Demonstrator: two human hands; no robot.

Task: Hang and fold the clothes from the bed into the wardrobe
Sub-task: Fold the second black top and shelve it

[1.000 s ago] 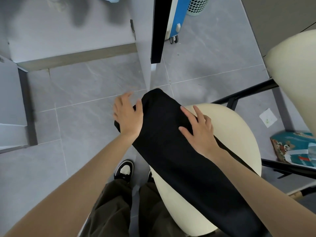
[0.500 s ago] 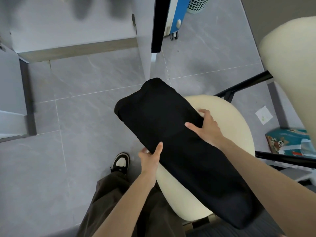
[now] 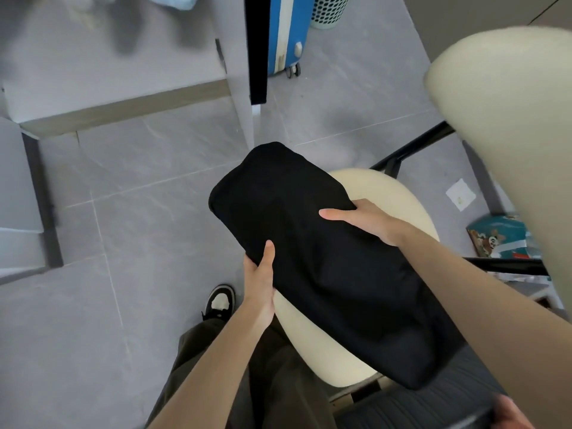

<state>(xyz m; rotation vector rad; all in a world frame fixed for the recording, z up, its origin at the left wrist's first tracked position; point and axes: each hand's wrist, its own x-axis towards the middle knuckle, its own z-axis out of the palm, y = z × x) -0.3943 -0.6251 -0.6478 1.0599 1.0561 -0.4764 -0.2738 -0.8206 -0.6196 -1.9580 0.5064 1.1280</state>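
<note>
Grey floor tiles [image 3: 123, 305] with pale joints fill the view. At 11 o'clock stands the open wardrobe [image 3: 108, 72], its pale base panel blurred, and a dark door edge [image 3: 257, 51] comes down at 12 o'clock. Just beyond it are a blue suitcase [image 3: 288, 35] on small wheels and a perforated bin [image 3: 329, 10].

A chair with a cream seat [image 3: 387, 193] sits at the centre, its cream backrest [image 3: 510, 103] rising at 2 o'clock on a black frame. On the floor at 3 o'clock are a white scrap of paper [image 3: 460, 195] and a colourful printed box [image 3: 495, 236].

The folded black garment [image 3: 325, 274] lies slantwise over the seat. Its far end reaches past the seat rim toward 11 o'clock and its near end runs down to 5 o'clock. Whether it rests on the cushion or is lifted clear, I cannot tell.

The left grip [image 3: 260, 283] holds the garment's edge at 7 o'clock, thumb laid on top and fingers hidden beneath the cloth. The right grip [image 3: 368, 221] pinches the opposite edge at 2 o'clock, thumb stretched across the top and fingers curled under, against the seat.

Below, at 6 o'clock, are the person's olive trousers [image 3: 278, 382] and a black-and-white shoe [image 3: 220, 300].
</note>
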